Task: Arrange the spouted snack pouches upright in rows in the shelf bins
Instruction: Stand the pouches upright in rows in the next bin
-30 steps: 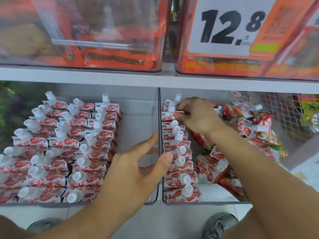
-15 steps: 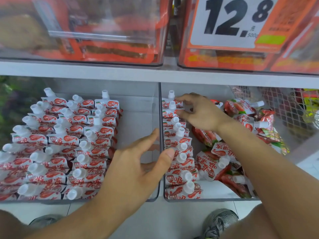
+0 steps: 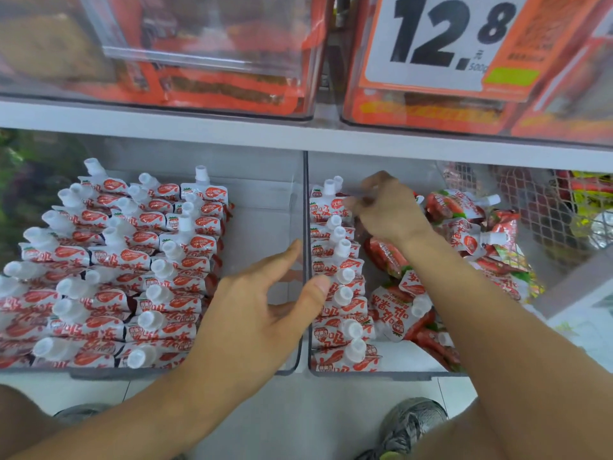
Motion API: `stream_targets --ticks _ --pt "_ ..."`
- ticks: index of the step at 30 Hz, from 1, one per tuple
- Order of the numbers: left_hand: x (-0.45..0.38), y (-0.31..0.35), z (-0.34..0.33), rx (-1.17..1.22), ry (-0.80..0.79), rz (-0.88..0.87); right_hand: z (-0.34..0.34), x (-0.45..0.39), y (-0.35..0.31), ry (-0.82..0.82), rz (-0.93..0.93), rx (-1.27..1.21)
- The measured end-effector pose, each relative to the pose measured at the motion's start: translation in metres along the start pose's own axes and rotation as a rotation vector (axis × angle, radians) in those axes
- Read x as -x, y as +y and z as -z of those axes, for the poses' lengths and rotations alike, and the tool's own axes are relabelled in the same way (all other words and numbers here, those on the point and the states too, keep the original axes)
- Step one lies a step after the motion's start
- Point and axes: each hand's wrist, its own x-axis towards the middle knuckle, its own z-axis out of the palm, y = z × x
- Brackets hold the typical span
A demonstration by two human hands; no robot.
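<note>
Red-and-white spouted pouches (image 3: 132, 260) stand in three rows in the left clear bin (image 3: 262, 227). In the right clear bin (image 3: 381, 375) one upright row of pouches (image 3: 338, 293) runs along the left wall, and loose pouches (image 3: 464, 234) lie in a heap to the right. My left hand (image 3: 252, 313) straddles the wall between the bins, fingers spread, with its thumb against the upright row. My right hand (image 3: 388, 210) is at the back of that row, its curled fingers pinching the top of the rearmost pouch (image 3: 335, 207).
A white shelf board hangs just over the bins, carrying clear boxes of orange packs (image 3: 199, 61) and a 12.8 price sign (image 3: 438, 41). Net-bagged goods (image 3: 547, 207) sit right of the right bin. My shoe (image 3: 411, 423) shows on the floor below.
My right hand has shifted a little toward the back of the row and its fingers have curled tighter on the rear pouch. My left hand has stayed at the divider.
</note>
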Motion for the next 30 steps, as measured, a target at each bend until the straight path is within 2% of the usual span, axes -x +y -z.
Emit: stream_targets --ticks 4,10,15,17,19,21,25,30 --pt "0.000 -0.001 0.001 -0.030 -0.012 -0.010 -0.007 0.001 -0.005 -0.011 -0.011 0.132" --pt "-0.001 -0.003 0.000 -0.054 0.002 -0.017 -0.003 -0.008 -0.008 -0.247 -0.071 0.215" --pt "0.000 -0.006 -0.001 -0.050 0.023 -0.012 0.016 -0.013 -0.005 -0.430 -0.141 0.059" --pt "-0.001 -0.007 0.000 -0.056 0.027 -0.012 0.022 -0.016 -0.003 -0.384 -0.162 -0.024" --pt "-0.001 -0.008 0.001 -0.055 0.026 0.002 0.018 -0.019 -0.002 -0.294 -0.185 -0.207" --pt "-0.001 -0.008 0.001 -0.043 0.022 0.013 0.007 -0.020 -0.004 -0.276 -0.180 -0.313" --pt "0.000 -0.006 -0.001 -0.024 0.007 0.012 -0.004 -0.014 -0.009 -0.214 0.020 -0.117" --pt "0.001 -0.005 -0.001 -0.044 0.002 -0.009 0.002 -0.010 -0.010 -0.284 -0.001 -0.163"
